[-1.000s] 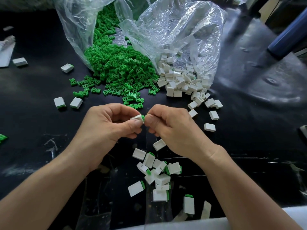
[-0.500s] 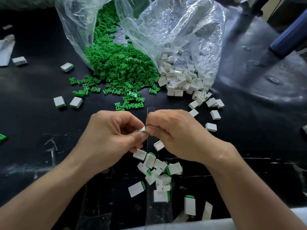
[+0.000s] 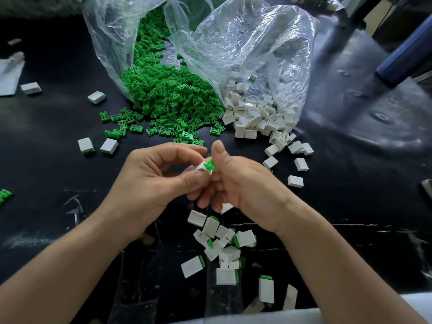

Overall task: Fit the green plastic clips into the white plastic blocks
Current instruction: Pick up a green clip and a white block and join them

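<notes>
Left hand: your thumb and fingers pinch white block, green clip protruding.
Right hand: thumb raised; hold unclear.

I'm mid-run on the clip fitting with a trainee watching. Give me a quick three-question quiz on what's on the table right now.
1. True or false: the held green clip is pushed fully into the white block.
2. The heap of finished blocks lies: A nearest the person; B farthest from the person; C far right.
3. Fill in: the ___ hand pinches the white block.
Key: 1 false, the clip sticks out. 2 A. 3 left hand.
</notes>
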Demonstrator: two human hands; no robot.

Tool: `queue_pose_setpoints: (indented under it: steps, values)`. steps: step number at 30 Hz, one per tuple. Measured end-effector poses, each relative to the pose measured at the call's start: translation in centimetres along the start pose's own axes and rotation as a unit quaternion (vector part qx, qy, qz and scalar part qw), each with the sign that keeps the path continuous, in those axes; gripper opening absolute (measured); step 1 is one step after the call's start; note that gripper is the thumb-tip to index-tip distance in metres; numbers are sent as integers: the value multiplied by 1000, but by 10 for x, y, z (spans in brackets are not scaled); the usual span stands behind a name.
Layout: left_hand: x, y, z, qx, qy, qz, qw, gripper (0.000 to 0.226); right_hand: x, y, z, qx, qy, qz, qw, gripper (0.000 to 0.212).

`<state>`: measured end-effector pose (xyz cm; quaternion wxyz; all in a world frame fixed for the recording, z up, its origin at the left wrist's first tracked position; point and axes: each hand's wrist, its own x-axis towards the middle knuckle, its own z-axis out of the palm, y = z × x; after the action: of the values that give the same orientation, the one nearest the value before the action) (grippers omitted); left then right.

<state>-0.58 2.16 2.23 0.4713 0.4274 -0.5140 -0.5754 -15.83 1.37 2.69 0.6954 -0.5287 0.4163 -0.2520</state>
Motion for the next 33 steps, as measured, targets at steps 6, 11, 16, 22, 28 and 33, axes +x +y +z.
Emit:
queue_pose_setpoints:
  steps: [6,11,16,22,28,33]
  values:
    - [-1,1,1,-16,-20,-3,1000,17,-1,-2,6,60,-34,34,997,64]
    - [-3,2,4,-21,-45,13,999,21,-1,0,6,17,6,26,999,63]
    - [-3,-1,5,-27,-38,22,999,24,-2,1,10,-2,47,18,999,44]
    - [-2,0,7,-42,-40,24,998,14,-1,-2,8,8,23,20,999,57]
    - [-2,2,3,-48,-43,14,998,12,-1,-2,5,19,12,12,1000,42]
    - [0,0,1,-50,-50,-3,997,11,0,-1,4,-15,12,7,1000,69]
